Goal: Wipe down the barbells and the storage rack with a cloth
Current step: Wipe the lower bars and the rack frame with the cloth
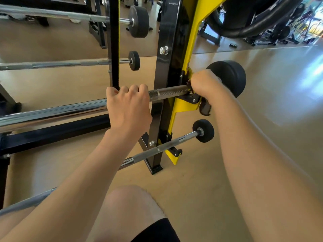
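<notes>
A barbell (170, 93) with a knurled steel shaft and black end weights lies on the black and yellow storage rack (167, 55). My left hand (128, 103) grips the shaft just left of the rack's upright. My right hand (203, 82) holds a yellow cloth (190, 72), mostly hidden in the fist, against the rack's hook beside the black weight (230, 75). A second, lower barbell (164, 147) rests on the rack near the floor.
A wall mirror behind the rack reflects more barbells and gym gear. A black base beam (57, 131) runs left along the tan floor. My bare knee (129, 206) sits at the bottom centre. Open floor spreads to the right.
</notes>
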